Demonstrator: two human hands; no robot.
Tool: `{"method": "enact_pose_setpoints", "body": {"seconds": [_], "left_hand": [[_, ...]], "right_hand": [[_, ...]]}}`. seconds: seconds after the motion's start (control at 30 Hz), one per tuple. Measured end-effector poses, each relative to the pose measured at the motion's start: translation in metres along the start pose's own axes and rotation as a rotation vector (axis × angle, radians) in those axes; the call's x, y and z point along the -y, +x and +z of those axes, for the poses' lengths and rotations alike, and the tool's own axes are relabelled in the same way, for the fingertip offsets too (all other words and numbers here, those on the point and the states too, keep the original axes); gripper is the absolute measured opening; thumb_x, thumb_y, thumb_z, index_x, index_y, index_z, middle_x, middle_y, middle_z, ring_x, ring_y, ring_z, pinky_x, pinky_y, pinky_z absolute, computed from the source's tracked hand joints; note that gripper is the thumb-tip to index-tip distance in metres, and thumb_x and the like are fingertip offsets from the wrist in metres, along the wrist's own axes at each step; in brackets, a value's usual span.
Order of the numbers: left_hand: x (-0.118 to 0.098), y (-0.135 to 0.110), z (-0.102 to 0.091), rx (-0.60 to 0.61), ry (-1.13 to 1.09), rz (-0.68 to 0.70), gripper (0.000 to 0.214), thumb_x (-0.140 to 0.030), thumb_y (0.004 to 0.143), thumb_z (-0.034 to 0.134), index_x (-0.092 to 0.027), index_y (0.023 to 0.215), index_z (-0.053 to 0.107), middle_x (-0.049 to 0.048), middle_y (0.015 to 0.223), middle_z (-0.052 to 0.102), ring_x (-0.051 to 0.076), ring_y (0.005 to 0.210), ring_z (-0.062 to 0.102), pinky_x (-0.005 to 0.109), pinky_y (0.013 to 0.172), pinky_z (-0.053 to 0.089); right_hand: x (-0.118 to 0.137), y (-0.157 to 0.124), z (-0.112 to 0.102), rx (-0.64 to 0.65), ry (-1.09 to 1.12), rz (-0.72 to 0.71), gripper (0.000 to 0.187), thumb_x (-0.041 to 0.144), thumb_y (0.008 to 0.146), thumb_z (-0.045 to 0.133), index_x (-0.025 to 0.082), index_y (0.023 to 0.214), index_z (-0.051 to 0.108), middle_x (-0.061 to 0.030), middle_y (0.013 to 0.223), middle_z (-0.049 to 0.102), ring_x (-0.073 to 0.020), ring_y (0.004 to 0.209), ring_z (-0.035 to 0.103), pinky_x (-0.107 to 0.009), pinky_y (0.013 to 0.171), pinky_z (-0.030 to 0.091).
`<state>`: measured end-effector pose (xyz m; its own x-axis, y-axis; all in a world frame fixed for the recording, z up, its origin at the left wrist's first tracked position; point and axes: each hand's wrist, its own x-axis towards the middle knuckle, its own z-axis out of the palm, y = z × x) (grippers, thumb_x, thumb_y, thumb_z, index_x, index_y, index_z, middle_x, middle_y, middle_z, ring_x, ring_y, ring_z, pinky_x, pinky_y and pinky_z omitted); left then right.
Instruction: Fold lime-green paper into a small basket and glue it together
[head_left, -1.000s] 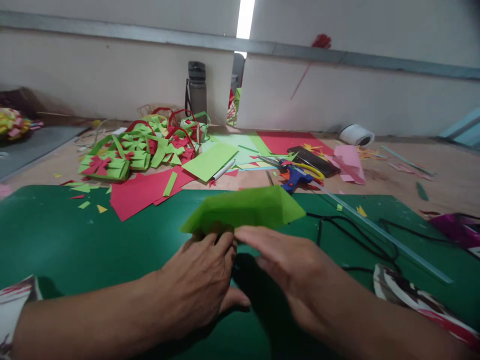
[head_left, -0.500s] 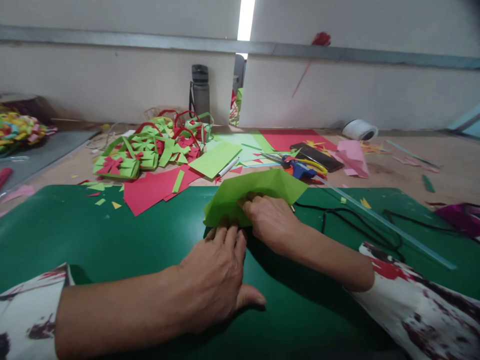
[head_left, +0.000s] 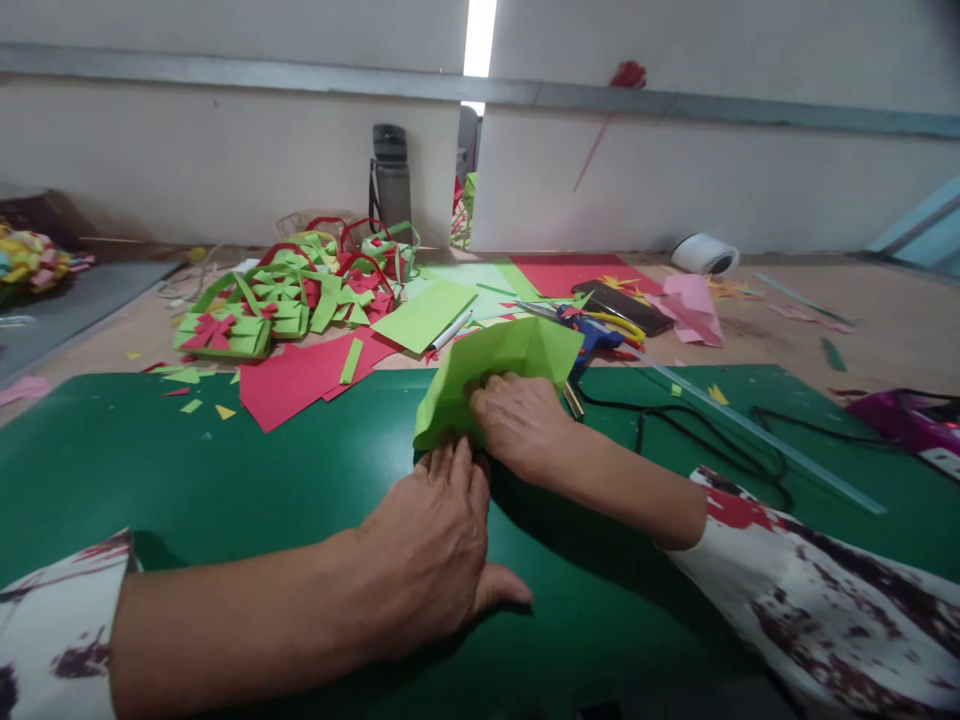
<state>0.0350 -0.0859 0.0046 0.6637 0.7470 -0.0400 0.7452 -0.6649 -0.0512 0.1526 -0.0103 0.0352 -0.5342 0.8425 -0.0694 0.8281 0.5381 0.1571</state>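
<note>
A light green folded paper [head_left: 517, 355] stands partly raised on the dark green mat [head_left: 187, 470]. My left hand [head_left: 431, 545] lies flat on the mat, its fingertips pressing the paper's near edge. My right hand [head_left: 517, 420] reaches over the paper, fingers curled and pressing into the fold near its middle. Both forearms come in from the bottom, in white sleeves with dark red blotches.
Green and red paper baskets [head_left: 292, 290] are heaped at the back left beside red paper sheets [head_left: 300, 375]. A blue glue gun [head_left: 596, 340], scissors, a black phone [head_left: 622, 305], a grey bottle [head_left: 391, 180], a tape roll [head_left: 701, 255], a black cable [head_left: 712, 450] and a clear stick [head_left: 757, 430] lie around.
My right hand moved forward from the paper's near edge onto its fold, and the paper has been pushed more upright and narrower. My left hand stayed flat at the near edge.
</note>
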Motion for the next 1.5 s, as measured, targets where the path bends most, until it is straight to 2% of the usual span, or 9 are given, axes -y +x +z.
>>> {"method": "enact_pose_setpoints", "body": {"seconds": [0.1, 0.23, 0.47, 0.63, 0.77, 0.87, 1.1, 1.27, 1.5], "left_hand": [[0.001, -0.001, 0.001, 0.029, 0.022, 0.005, 0.097, -0.070, 0.080, 0.028, 0.012, 0.131, 0.033, 0.0387, 0.132, 0.033, 0.045, 0.124, 0.033, 0.053, 0.096, 0.035], [0.001, -0.001, 0.001, 0.011, 0.071, 0.032, 0.095, -0.069, 0.082, 0.024, 0.013, 0.130, 0.035, 0.0386, 0.132, 0.032, 0.047, 0.124, 0.032, 0.052, 0.095, 0.036], [0.001, -0.004, 0.005, -0.042, 0.075, 0.013, 0.085, -0.067, 0.082, 0.027, 0.003, 0.126, 0.044, 0.0321, 0.129, 0.042, 0.042, 0.118, 0.041, 0.051, 0.088, 0.042], [0.002, -0.003, -0.001, -0.037, 0.028, 0.012, 0.084, -0.070, 0.079, 0.030, -0.002, 0.126, 0.044, 0.0254, 0.120, 0.050, 0.038, 0.106, 0.047, 0.047, 0.078, 0.047], [0.002, 0.000, -0.008, -0.024, 0.017, 0.002, 0.083, -0.074, 0.075, 0.031, -0.006, 0.118, 0.051, 0.0214, 0.111, 0.052, 0.035, 0.094, 0.049, 0.046, 0.069, 0.047], [0.003, 0.002, -0.010, -0.046, 0.006, 0.007, 0.086, -0.076, 0.074, 0.029, -0.006, 0.118, 0.052, 0.0196, 0.107, 0.053, 0.034, 0.092, 0.048, 0.046, 0.070, 0.046], [0.005, 0.008, -0.010, -0.037, -0.009, 0.022, 0.086, -0.075, 0.075, 0.026, -0.008, 0.123, 0.048, 0.0190, 0.116, 0.048, 0.034, 0.097, 0.045, 0.043, 0.067, 0.047], [0.005, 0.010, -0.011, -0.026, 0.007, 0.036, 0.087, -0.075, 0.076, 0.025, -0.008, 0.127, 0.046, 0.0180, 0.119, 0.047, 0.033, 0.099, 0.044, 0.045, 0.077, 0.044], [0.007, 0.015, -0.010, -0.027, 0.004, 0.048, 0.091, -0.075, 0.076, 0.023, -0.008, 0.135, 0.036, 0.0181, 0.126, 0.044, 0.034, 0.102, 0.042, 0.046, 0.082, 0.041]], "right_hand": [[-0.001, 0.000, -0.003, 0.002, 0.028, 0.022, 0.019, 0.015, 0.081, 0.048, 0.011, 0.089, 0.065, -0.0180, 0.086, 0.067, -0.0250, 0.080, 0.064, -0.029, 0.059, 0.041], [-0.007, -0.001, -0.009, 0.023, 0.088, 0.028, 0.017, 0.020, 0.076, 0.053, 0.014, 0.086, 0.065, -0.0137, 0.079, 0.068, -0.0235, 0.070, 0.064, -0.026, 0.052, 0.035], [-0.021, 0.001, -0.012, 0.078, 0.206, -0.069, 0.010, 0.011, 0.070, 0.054, 0.012, 0.074, 0.063, -0.0068, 0.069, 0.064, -0.0124, 0.059, 0.052, -0.023, 0.049, 0.027], [-0.023, 0.005, -0.006, 0.099, 0.240, -0.084, 0.012, 0.010, 0.068, 0.053, 0.009, 0.074, 0.064, -0.0059, 0.067, 0.062, -0.0091, 0.053, 0.042, -0.023, 0.047, 0.024], [-0.023, 0.007, -0.002, 0.091, 0.244, -0.098, 0.015, 0.009, 0.066, 0.052, 0.008, 0.074, 0.064, -0.0055, 0.067, 0.061, -0.0085, 0.052, 0.038, -0.023, 0.047, 0.023], [-0.025, 0.008, -0.001, 0.098, 0.249, -0.114, 0.015, 0.008, 0.065, 0.052, 0.008, 0.073, 0.065, -0.0056, 0.064, 0.061, -0.0084, 0.051, 0.038, -0.023, 0.047, 0.023], [-0.024, 0.007, -0.006, 0.108, 0.253, -0.121, 0.018, 0.006, 0.065, 0.051, 0.006, 0.075, 0.066, -0.0079, 0.065, 0.063, -0.0093, 0.053, 0.042, -0.024, 0.048, 0.025], [-0.023, 0.008, -0.003, 0.092, 0.263, -0.112, 0.019, 0.006, 0.066, 0.051, 0.006, 0.078, 0.066, -0.0078, 0.068, 0.064, -0.0095, 0.054, 0.044, -0.022, 0.047, 0.027], [-0.025, 0.008, 0.001, 0.059, 0.279, -0.130, 0.018, 0.006, 0.068, 0.051, 0.007, 0.079, 0.066, -0.0074, 0.070, 0.064, -0.0098, 0.055, 0.045, -0.021, 0.046, 0.029]]}}
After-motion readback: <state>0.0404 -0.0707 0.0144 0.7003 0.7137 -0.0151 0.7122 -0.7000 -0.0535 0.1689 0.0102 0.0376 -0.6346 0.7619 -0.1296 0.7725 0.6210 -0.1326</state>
